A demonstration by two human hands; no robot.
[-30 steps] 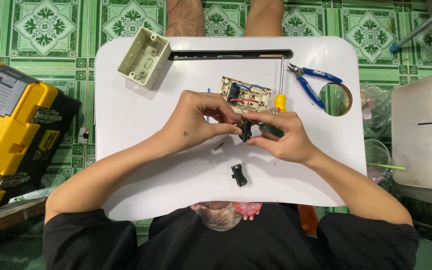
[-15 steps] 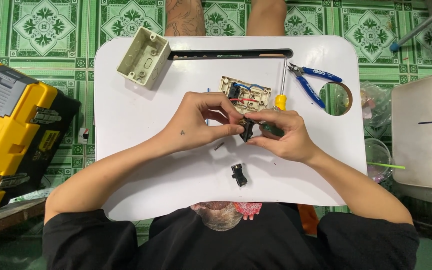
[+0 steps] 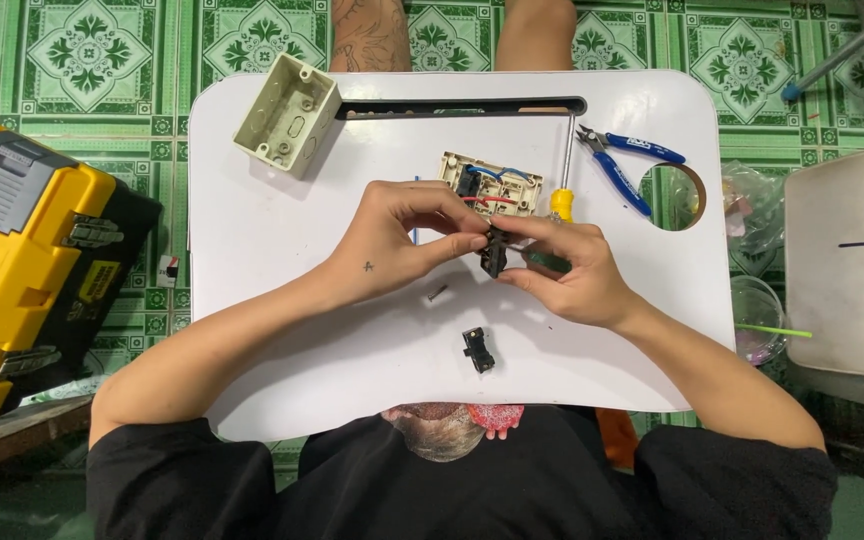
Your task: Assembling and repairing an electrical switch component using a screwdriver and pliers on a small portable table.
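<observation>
Both hands, the left hand [image 3: 392, 245] and the right hand [image 3: 562, 270], pinch a small black switch module [image 3: 493, 250] above the white worktop [image 3: 282, 250], while a second module [image 3: 477, 350], probably removed already, lies nearby, and the wired switch plate [image 3: 492, 182] waits behind.

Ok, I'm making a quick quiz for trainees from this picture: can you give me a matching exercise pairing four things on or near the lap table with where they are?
Things:
1. beige wall box
2. blue-handled pliers
3. yellow toolbox
4. loose black switch part

Places:
A. on the floor, left of the white table
B. table's far left corner
C. near edge of the table, below the hands
D. far right, beside the round hole

Pairs: 1-B, 2-D, 3-A, 4-C
</observation>
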